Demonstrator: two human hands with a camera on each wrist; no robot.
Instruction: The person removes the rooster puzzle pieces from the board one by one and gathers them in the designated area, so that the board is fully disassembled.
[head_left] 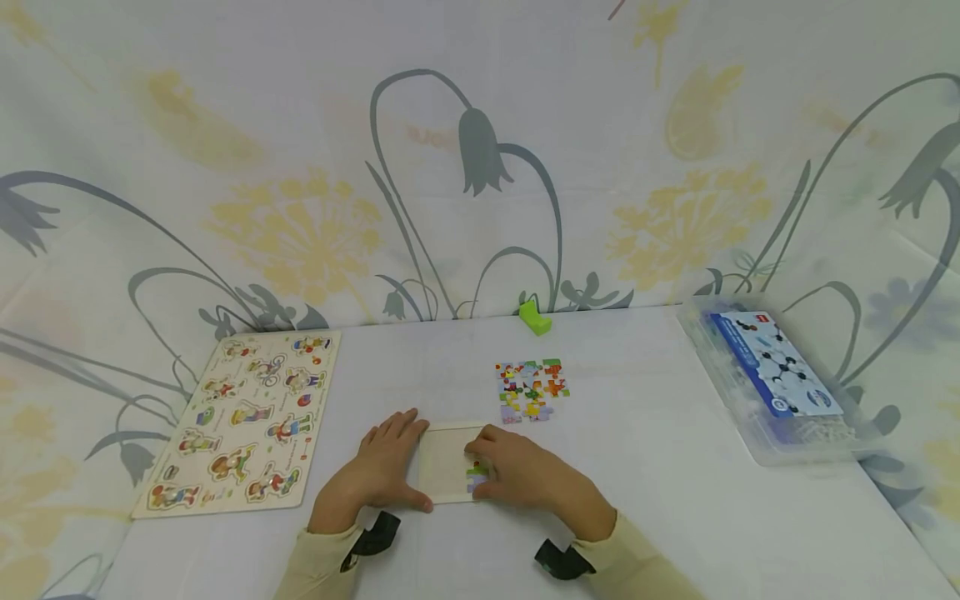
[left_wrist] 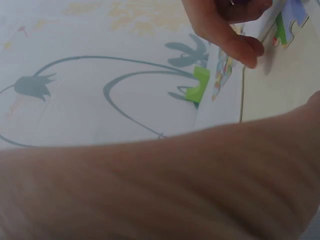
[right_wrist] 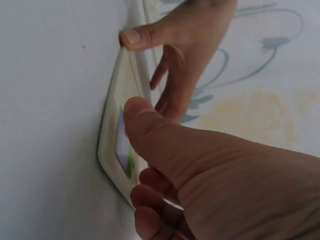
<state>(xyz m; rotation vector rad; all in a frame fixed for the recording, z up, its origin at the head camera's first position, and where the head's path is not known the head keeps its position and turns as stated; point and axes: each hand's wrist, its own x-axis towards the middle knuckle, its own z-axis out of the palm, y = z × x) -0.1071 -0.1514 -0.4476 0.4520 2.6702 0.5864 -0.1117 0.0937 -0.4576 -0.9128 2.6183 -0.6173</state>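
Observation:
A small pale wooden puzzle tray [head_left: 442, 462] lies flat between my two hands. My left hand [head_left: 386, 462] spreads beside its left side, with straight fingers along that edge and the thumb near the lower corner. My right hand [head_left: 521, 471] is over the tray's right side with curled fingers, thumb and forefinger around a green and purple puzzle piece [head_left: 476, 478]. In the right wrist view the thumb covers part of this piece [right_wrist: 121, 137]. Behind the tray lie several loose, colourful jigsaw pieces [head_left: 531, 390], arranged close together.
At the left lies a large wooden peg puzzle board [head_left: 251, 421] with figures of children. A clear plastic box [head_left: 780, 379] with a blue and white label stands at the right. A bright green block [head_left: 535, 318] sits at the back by the flowered cloth.

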